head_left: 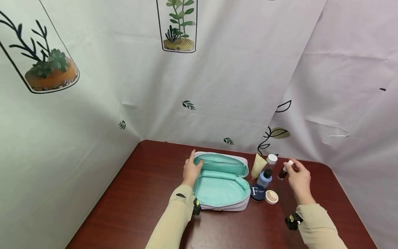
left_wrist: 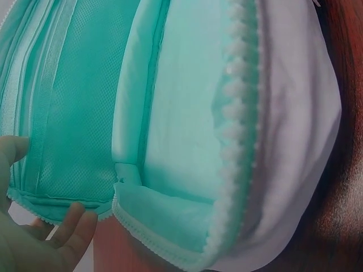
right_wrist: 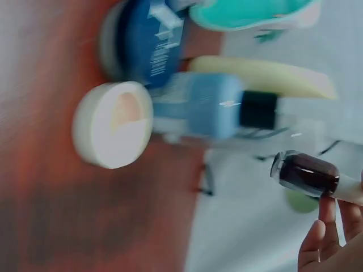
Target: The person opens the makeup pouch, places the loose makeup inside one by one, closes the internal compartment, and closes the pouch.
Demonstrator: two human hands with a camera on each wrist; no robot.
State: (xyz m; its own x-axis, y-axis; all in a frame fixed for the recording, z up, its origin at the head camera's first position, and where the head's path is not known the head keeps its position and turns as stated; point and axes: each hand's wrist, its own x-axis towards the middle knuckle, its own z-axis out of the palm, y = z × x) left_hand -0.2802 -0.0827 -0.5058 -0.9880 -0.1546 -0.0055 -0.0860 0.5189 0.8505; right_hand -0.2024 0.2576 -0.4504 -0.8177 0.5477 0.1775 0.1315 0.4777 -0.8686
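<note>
The thumb and fingers of the right hand (head_left: pixel 300 178) are pinching the white cap (right_wrist: pixel 350 189) of a small dark bottle (right_wrist: pixel 309 173), which is tilting at the right of the head frame, its base pointing down and to the left. The left hand (head_left: pixel 191 170), near the centre of that frame, is holding the raised lid of a pale lilac case (head_left: pixel 224 208) at its left end, the thumb lying over the lining and the other fingers bending at the rim; how firmly they are gripping is hard to tell. The case is lying open just below the frame's middle, showing its mint lining (head_left: pixel 222 190) and white zip teeth (left_wrist: pixel 233 113). To its right, a cream tube (head_left: pixel 258 166) is standing at a lean, with a clear bottle (head_left: pixel 272 159) under a white cap and a black-capped blue bottle (head_left: pixel 264 180) standing close by. Below these, a navy round container (head_left: pixel 257 192) marked "F" is sitting just beside the case, and a round compact (head_left: pixel 272 197) is showing its sectioned face. All are resting on a reddish-brown table (head_left: pixel 149 214), while a pale printed cloth (head_left: pixel 217 86) is hanging across the upper frame.
</note>
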